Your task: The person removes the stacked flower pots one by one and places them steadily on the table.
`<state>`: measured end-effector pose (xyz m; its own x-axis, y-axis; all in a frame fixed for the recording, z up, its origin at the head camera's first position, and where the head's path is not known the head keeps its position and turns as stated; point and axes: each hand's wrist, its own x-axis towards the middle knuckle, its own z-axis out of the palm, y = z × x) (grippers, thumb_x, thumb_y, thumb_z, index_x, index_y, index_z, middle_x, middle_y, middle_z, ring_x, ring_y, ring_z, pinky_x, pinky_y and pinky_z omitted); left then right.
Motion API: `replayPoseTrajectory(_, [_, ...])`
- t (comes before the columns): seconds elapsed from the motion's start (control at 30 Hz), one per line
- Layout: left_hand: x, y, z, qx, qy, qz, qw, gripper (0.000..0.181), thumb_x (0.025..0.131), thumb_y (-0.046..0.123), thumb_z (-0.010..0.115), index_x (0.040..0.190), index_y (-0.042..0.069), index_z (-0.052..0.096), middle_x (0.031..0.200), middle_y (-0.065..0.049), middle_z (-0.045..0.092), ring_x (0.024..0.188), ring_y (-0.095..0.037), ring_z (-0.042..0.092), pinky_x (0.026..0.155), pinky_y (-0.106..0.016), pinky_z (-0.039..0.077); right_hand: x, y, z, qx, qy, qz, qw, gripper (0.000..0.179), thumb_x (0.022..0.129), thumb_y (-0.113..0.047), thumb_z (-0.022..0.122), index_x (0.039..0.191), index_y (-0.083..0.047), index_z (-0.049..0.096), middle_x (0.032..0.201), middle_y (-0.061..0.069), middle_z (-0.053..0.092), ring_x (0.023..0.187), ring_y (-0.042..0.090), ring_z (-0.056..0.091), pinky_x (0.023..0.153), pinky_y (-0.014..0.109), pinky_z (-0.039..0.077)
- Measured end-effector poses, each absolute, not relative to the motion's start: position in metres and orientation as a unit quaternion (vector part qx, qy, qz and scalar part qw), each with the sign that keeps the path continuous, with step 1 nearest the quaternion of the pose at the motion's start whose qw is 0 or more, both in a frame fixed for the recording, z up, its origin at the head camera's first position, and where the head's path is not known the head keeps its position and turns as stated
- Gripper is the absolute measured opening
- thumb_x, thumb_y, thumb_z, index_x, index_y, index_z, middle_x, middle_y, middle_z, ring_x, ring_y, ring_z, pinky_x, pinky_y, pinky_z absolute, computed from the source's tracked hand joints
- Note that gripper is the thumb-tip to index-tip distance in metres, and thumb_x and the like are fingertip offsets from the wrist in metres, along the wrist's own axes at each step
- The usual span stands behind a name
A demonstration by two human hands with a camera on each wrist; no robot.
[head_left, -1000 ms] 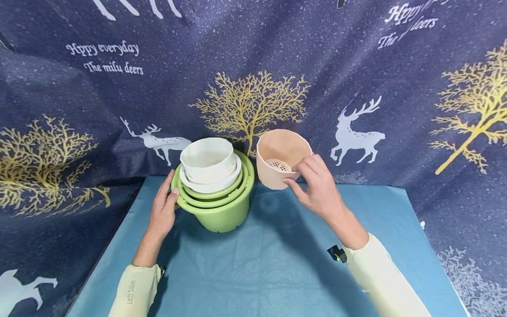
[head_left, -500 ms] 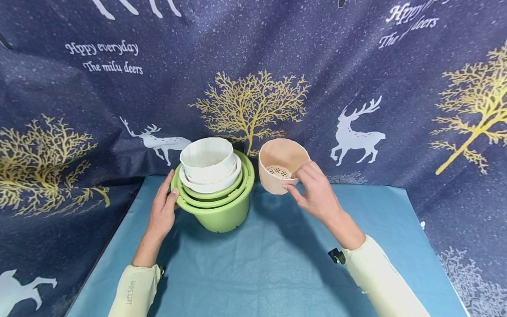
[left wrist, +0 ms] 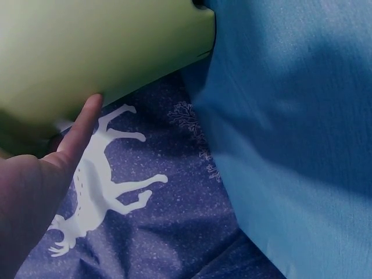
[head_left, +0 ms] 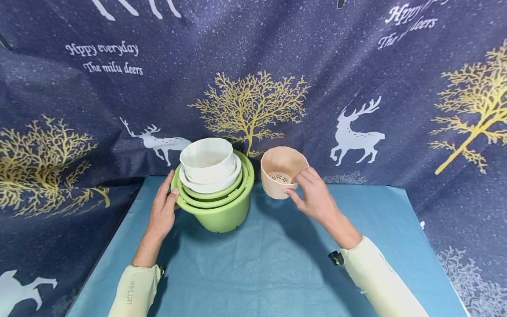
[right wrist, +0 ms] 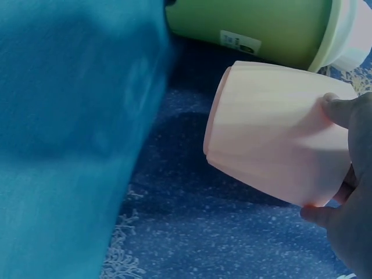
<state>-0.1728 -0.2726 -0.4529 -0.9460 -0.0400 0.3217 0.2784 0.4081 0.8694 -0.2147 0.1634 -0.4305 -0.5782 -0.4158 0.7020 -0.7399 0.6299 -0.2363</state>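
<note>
In the head view a green flowerpot [head_left: 222,216] stands at the back left of the table. Further green pots nest in it, with a white bowl-like pot [head_left: 236,169] and a faceted white pot [head_left: 207,155] on top. My left hand [head_left: 161,212] holds the outer pot's left rim, thumb at the edge; in the left wrist view a finger [left wrist: 87,119] reaches along its green wall. Right of the stack, my right hand [head_left: 316,194] pinches the near rim of a tilted pale pink flowerpot [head_left: 272,187] with a perforated bottom. The right wrist view shows its smooth side.
Blue cloth [head_left: 245,273] covers the table. Directly behind it hangs a dark blue backdrop [head_left: 348,66] printed with deer and trees. The pink pot's shadow falls on the cloth between the stack and my right arm.
My right hand has lowered the pink flowerpot toward the table, tipping it slightly. My left hand and the stacked pots have kept their places.
</note>
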Motion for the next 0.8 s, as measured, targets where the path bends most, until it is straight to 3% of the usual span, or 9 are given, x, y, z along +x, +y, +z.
replayPoseTrajectory(0.8, [-0.172, -0.272, -0.452, -0.072, -0.826, -0.540, 0.147, 0.055, 0.117, 0.022, 0.039, 0.171, 0.020, 0.025, 0.172, -0.018, 0.025, 0.122, 0.003, 0.050, 0.082, -0.008, 0.052, -0.220, 0.162, -0.463, 0.336, -0.870, 0.239, 0.271, 0.027, 0.084, -0.017, 0.090, 0.086, -0.005, 0.065, 0.085, 0.006, 0.063, 0.091, 0.030, 0.056, 0.085, 0.045, 0.048])
